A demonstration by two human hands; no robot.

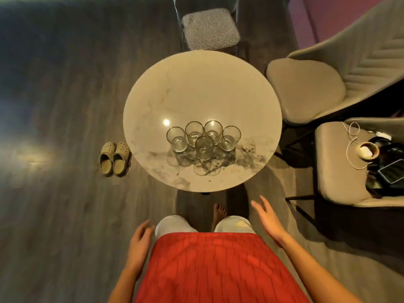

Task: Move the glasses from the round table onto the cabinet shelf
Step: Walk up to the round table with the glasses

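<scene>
Several clear drinking glasses point(204, 141) stand upright in a tight cluster on the near half of the round marble table point(196, 88). My left hand point(140, 239) hangs low beside my hip, fingers loosely curled, holding nothing. My right hand point(267, 217) is raised a little in front of me, below the table's near edge, palm turned inward with fingers spread and empty. Both hands are well short of the glasses. No cabinet or shelf is in view.
A checked stool point(211, 29) stands behind the table. Two beige chairs sit at the right: one point(310, 88) by the table, another point(341, 162) carrying a cable, a phone and small items. A pair of clogs point(113, 158) lies on the wooden floor left of the table.
</scene>
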